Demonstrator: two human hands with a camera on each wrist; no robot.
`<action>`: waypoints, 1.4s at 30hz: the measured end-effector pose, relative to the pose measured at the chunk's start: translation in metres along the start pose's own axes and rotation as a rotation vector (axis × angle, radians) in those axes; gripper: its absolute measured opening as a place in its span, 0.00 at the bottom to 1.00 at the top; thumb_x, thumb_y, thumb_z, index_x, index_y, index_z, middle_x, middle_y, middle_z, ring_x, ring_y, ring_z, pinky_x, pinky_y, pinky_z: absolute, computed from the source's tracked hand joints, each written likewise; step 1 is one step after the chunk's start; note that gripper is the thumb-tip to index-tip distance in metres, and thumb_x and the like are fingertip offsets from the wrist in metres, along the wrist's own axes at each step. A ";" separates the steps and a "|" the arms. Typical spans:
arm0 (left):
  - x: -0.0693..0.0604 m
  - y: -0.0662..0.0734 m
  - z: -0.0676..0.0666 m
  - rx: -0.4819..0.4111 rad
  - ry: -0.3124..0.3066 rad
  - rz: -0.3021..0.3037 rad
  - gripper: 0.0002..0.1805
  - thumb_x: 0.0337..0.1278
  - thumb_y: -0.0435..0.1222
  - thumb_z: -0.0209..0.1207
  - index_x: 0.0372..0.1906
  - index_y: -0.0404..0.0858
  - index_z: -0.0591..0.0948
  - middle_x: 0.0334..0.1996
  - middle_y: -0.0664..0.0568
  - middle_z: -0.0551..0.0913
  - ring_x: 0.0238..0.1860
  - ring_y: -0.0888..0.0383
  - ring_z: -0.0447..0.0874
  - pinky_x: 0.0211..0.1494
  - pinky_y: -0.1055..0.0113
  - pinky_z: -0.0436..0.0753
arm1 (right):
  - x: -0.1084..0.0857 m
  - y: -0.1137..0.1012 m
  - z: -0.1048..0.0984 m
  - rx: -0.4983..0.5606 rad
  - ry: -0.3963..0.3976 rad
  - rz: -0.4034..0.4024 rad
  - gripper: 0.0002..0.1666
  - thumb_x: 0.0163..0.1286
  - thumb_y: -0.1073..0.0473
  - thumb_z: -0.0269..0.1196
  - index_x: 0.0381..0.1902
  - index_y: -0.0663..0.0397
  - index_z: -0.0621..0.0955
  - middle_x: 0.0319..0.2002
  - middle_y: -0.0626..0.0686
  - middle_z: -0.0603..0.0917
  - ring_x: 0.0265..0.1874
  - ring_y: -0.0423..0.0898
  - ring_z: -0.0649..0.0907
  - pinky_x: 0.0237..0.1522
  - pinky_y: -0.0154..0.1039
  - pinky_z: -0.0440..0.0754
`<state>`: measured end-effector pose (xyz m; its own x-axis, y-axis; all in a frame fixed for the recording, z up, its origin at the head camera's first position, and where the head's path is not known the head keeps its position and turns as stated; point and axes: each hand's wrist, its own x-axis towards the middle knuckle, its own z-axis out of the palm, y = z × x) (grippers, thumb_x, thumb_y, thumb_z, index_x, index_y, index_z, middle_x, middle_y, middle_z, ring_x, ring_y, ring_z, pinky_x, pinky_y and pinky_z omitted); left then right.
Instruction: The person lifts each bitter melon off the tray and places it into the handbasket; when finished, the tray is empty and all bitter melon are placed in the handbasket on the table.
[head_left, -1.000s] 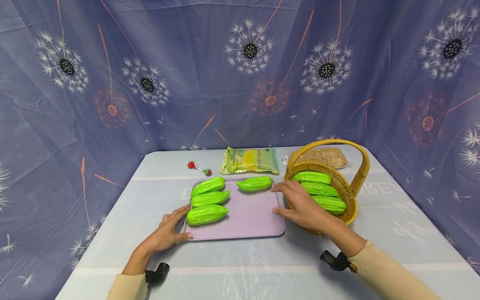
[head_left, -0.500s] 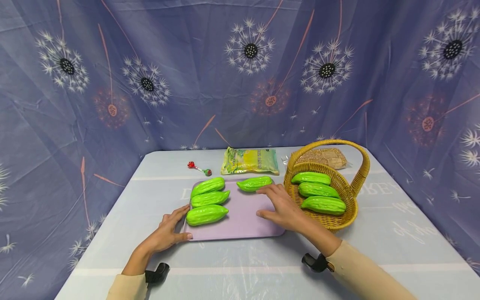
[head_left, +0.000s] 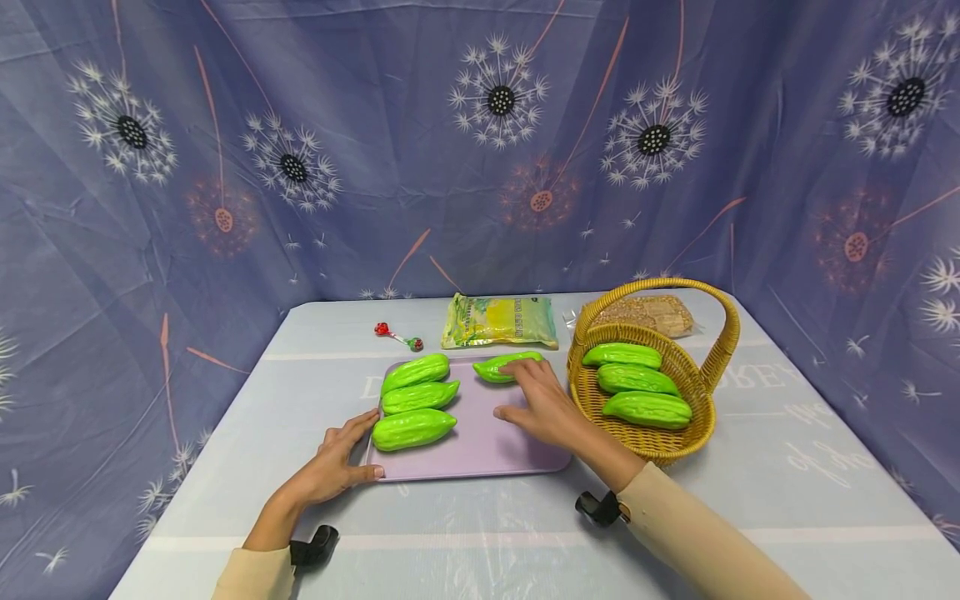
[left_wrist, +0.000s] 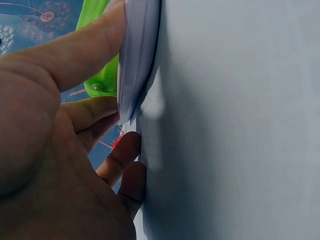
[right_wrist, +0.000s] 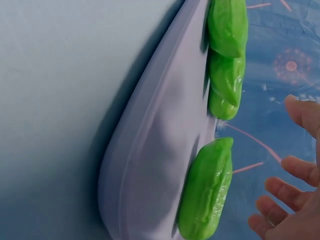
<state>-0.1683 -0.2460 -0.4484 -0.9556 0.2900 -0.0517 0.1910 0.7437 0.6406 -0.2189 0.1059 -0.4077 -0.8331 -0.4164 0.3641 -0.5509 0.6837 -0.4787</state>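
We saw four gourds [head_left: 414, 430] on one tray [head_left: 487, 446], three in one basket [head_left: 660, 443]; our left grip [head_left: 337, 465], uncurled, touched the tray; our right grip [head_left: 545, 406] hung released.

Lilac tray [head_left: 487, 454]: lying flat, left edge touching the left hand [head_left: 333, 471]. Glossy green gourd [head_left: 491, 369]: on tray, just beneath the right hand [head_left: 543, 406].

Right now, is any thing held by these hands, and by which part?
Nothing appears gripped. The left hand only touches the tray at its near left corner; the right hand, open above the tray, does not hold the lone green vegetable.
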 end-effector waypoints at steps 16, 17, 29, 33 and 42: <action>0.000 0.000 0.002 0.005 0.024 0.022 0.48 0.43 0.50 0.69 0.71 0.40 0.62 0.72 0.48 0.58 0.54 0.50 0.58 0.51 0.58 0.60 | 0.024 0.011 0.019 -0.056 -0.027 0.156 0.44 0.55 0.46 0.69 0.65 0.58 0.68 0.66 0.62 0.66 0.66 0.61 0.62 0.66 0.58 0.59; 0.000 0.000 0.002 0.004 0.022 0.019 0.48 0.43 0.50 0.69 0.71 0.40 0.62 0.72 0.48 0.58 0.54 0.50 0.58 0.51 0.58 0.60 | 0.025 0.011 0.020 -0.055 -0.030 0.164 0.44 0.55 0.46 0.69 0.66 0.58 0.68 0.66 0.62 0.66 0.66 0.61 0.62 0.66 0.58 0.58; 0.000 0.000 0.001 0.007 0.014 0.007 0.48 0.44 0.50 0.68 0.71 0.40 0.61 0.72 0.48 0.57 0.56 0.49 0.58 0.53 0.54 0.60 | 0.047 0.018 0.029 -0.108 -0.057 0.256 0.44 0.55 0.45 0.69 0.66 0.54 0.68 0.64 0.60 0.68 0.65 0.60 0.62 0.63 0.59 0.59; 0.000 -0.001 0.001 0.012 0.015 0.006 0.48 0.44 0.50 0.68 0.71 0.40 0.61 0.72 0.48 0.57 0.56 0.49 0.58 0.53 0.53 0.61 | 0.050 0.022 0.031 -0.114 -0.069 0.279 0.44 0.55 0.45 0.69 0.66 0.54 0.68 0.64 0.60 0.68 0.65 0.61 0.62 0.62 0.59 0.59; 0.000 -0.001 0.002 0.006 0.012 0.005 0.48 0.44 0.50 0.68 0.71 0.41 0.61 0.73 0.48 0.57 0.55 0.49 0.58 0.53 0.54 0.60 | 0.055 0.027 0.034 -0.123 -0.104 0.314 0.43 0.56 0.43 0.69 0.66 0.50 0.69 0.64 0.59 0.69 0.66 0.61 0.61 0.62 0.60 0.58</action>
<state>-0.1682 -0.2461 -0.4505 -0.9572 0.2866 -0.0397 0.1969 0.7458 0.6364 -0.2809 0.0812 -0.4274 -0.9650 -0.2291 0.1280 -0.2624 0.8526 -0.4520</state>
